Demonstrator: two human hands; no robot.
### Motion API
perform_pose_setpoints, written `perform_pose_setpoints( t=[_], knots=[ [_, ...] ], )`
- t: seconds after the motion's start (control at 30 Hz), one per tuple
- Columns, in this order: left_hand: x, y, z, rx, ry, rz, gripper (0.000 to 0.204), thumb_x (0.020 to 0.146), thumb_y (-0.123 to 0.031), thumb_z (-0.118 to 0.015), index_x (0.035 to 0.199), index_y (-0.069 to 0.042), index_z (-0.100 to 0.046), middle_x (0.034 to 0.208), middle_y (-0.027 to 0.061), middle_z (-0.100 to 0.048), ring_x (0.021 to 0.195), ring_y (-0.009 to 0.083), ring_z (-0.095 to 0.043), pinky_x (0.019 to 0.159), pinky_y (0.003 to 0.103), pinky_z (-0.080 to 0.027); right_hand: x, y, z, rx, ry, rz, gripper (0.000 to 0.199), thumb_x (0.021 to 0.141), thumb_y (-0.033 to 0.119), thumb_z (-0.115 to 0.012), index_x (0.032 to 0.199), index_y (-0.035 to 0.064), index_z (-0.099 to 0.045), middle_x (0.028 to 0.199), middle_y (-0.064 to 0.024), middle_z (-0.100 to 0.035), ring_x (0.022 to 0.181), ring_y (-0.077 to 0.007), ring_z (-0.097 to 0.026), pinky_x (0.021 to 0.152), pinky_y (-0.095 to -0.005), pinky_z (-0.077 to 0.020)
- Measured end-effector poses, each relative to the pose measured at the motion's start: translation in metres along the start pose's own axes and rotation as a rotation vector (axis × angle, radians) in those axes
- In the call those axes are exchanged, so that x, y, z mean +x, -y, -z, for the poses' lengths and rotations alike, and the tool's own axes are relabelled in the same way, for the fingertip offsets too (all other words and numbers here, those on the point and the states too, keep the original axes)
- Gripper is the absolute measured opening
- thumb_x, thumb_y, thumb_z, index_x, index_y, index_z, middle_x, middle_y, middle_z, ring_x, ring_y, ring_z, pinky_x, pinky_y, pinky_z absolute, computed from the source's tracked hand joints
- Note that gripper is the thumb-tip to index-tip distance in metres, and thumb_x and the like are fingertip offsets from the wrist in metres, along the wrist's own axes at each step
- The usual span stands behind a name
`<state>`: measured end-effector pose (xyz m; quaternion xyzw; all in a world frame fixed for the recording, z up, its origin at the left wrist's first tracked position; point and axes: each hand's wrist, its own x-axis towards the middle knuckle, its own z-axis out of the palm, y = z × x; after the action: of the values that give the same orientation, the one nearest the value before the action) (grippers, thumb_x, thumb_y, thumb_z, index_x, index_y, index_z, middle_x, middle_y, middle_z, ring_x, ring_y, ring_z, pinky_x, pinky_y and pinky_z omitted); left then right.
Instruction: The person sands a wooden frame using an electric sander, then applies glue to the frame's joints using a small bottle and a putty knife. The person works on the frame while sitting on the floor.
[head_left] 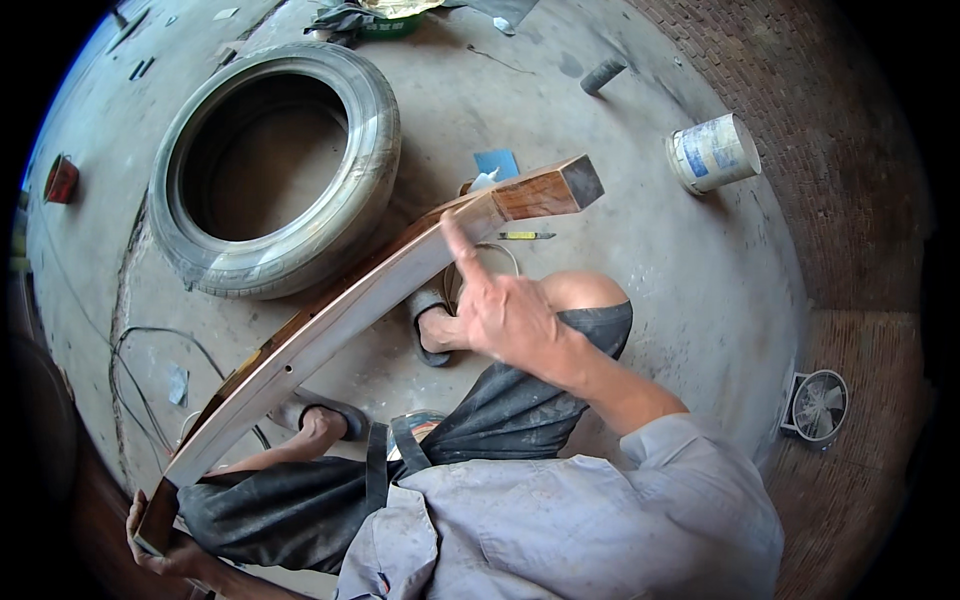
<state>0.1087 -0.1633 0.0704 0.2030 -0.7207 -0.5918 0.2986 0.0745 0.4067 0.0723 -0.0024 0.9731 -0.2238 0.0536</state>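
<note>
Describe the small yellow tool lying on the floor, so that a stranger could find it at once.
Start from the big tyre lying flat on the concrete floor. Look right, past the long square tube that the person holds, just beneath its open far end. There lies a thin yellow tool, much slimmer than the blue square piece above it.

Your left hand (150, 540) gripping the low end of a long wooden beam (350, 305), your right hand (505, 310) raised beside it, fingers loose, tyre (275, 165) on concrete beyond.
</note>
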Motion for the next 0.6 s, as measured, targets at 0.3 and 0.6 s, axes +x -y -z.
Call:
perform_pose_setpoints(
  t=[0.3,0.6],
  knots=[
    [0.006,0.007,0.013,-0.068,0.041,0.007,0.059,0.098,-0.04,-0.033,0.118,0.002,-0.07,0.118,0.02,-0.073,0.11,0.0341,-0.071,0.099,0.045,-0.056,-0.007,-0.004,0.013,-0.078,0.074,-0.214,0.097,0.086,0.009,-0.059,0.16,-0.0083,0.0,0.059,-0.0248,-0.063,0.058,-0.0441,-0.067,0.059,-0.0557,-0.0544],
    [0.021,0.013,0.012,-0.079,0.14,-0.033,0.057,0.097,-0.04,-0.038,0.118,0.003,-0.069,0.119,0.0203,-0.072,0.113,0.0347,-0.069,0.103,0.047,-0.054,-0.008,-0.005,0.088,0.66,0.257,0.506,0.036,0.093,0.009,-0.062,0.128,0.0093,-0.068,0.089,-0.0106,-0.075,0.075,-0.024,-0.069,0.069,-0.0372,-0.0568]
  ],
)
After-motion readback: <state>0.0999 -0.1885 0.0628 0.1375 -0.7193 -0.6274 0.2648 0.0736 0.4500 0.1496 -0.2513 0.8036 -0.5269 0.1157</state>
